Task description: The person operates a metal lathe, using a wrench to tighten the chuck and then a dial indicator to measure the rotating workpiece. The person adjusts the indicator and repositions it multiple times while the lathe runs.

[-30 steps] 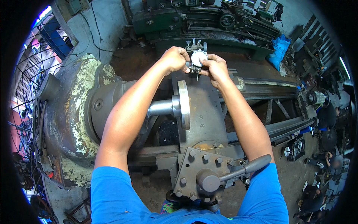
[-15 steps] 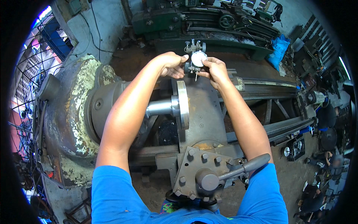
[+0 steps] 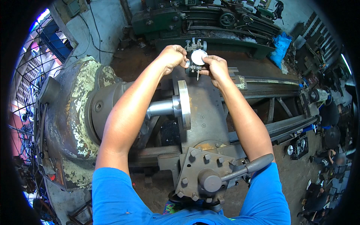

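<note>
A dial indicator [image 3: 199, 57] with a round white face and a thin downward stem is held up beyond the lathe bed. My right hand [image 3: 218, 69] grips it, with the thumb at the dial's edge. The indicator is on a clamp holder [image 3: 194, 45] with small knobs. My left hand [image 3: 173, 58] has its fingers curled in and pinches the left side of this holder, by a dark knob; the exact contact is partly hidden. Nearer to me, a shiny metal disc with a shaft [image 3: 183, 105] is mounted on the lathe, below and apart from both hands.
The chuck [image 3: 108, 101] and worn headstock [image 3: 71, 112] stand on the left. A tool post [image 3: 200, 172] with a long handle [image 3: 258, 164] sits close before me. Bed rails [image 3: 270, 92] run right. Behind are a green lathe [image 3: 221, 26] and blue bag [image 3: 279, 52]; people sit far right.
My left hand has turned and curled its fingers, closing in on the holder's left side. The dial indicator has tilted slightly in my right hand.
</note>
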A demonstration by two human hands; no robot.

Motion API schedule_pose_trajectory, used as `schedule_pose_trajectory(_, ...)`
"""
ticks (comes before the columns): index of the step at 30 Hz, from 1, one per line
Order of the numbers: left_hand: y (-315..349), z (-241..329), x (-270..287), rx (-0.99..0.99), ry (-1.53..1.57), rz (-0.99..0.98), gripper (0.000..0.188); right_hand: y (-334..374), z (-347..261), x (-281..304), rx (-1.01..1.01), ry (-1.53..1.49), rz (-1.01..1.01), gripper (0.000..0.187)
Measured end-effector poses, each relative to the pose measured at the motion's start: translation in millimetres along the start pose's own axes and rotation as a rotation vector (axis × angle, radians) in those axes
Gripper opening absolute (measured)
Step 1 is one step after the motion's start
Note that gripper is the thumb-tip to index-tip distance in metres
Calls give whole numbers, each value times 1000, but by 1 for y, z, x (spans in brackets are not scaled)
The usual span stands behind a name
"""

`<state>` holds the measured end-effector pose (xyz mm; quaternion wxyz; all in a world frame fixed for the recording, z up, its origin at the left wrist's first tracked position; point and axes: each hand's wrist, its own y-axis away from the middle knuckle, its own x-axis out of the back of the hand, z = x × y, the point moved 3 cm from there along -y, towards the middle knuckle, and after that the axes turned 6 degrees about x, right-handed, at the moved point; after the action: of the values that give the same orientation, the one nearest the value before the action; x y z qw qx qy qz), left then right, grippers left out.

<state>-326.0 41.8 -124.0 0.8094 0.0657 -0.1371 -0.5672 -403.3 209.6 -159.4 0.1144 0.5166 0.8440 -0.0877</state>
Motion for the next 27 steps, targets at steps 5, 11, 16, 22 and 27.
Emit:
schedule_pose_trajectory(5,-1,-5,3,214,-43,-71,26,-1,0,0,7,-15,-14,15)
schedule_pose_trajectory(11,3,-8,-1,423,-121,-128,51,-4,4,1,-10,-65,-9,22)
schedule_pose_trajectory(16,4,-5,0,337,97,-197,23,-3,3,1,0,-53,-4,22)
schedule_pose_trajectory(22,1,-1,4,58,-185,-97,40,-2,0,-1,-21,-39,-3,22)
schedule_pose_trajectory(27,-5,2,6,-53,-422,-112,47,-3,-1,-1,-41,18,-17,18)
